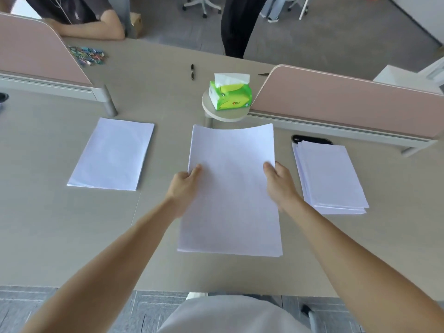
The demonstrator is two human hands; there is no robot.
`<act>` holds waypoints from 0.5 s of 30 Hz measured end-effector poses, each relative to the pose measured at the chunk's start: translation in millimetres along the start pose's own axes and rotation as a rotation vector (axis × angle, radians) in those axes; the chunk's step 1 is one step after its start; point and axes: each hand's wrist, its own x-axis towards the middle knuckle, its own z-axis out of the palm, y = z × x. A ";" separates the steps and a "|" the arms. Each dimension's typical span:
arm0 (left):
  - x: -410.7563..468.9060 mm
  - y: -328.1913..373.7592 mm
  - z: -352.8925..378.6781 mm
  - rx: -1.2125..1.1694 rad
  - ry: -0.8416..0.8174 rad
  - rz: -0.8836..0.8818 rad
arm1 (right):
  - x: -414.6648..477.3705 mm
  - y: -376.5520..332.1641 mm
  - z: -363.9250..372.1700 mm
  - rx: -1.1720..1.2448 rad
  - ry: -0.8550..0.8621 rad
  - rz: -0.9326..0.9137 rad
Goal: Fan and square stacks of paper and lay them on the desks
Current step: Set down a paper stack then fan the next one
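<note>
One squared stack (111, 153) lies on the worktop (48, 224); the left hand (183, 186) and right hand (280, 182) pinch the middle stack (231, 188) by its edges, while the loose pile (330, 176) waits.

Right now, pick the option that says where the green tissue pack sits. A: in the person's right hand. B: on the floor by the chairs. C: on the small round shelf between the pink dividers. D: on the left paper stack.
C: the green tissue pack rests on the small round shelf, beyond the stack of paper held by both hands.
</note>
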 end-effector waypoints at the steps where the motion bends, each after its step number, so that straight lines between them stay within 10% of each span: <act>1: 6.5 -3.3 -2.0 0.036 0.029 -0.009 | 0.8 0.1 7.7 0.007 0.016 0.009; 15: 121.0 -31.4 -29.9 0.458 0.117 0.013 | 87.1 7.7 106.8 -0.076 -0.019 0.227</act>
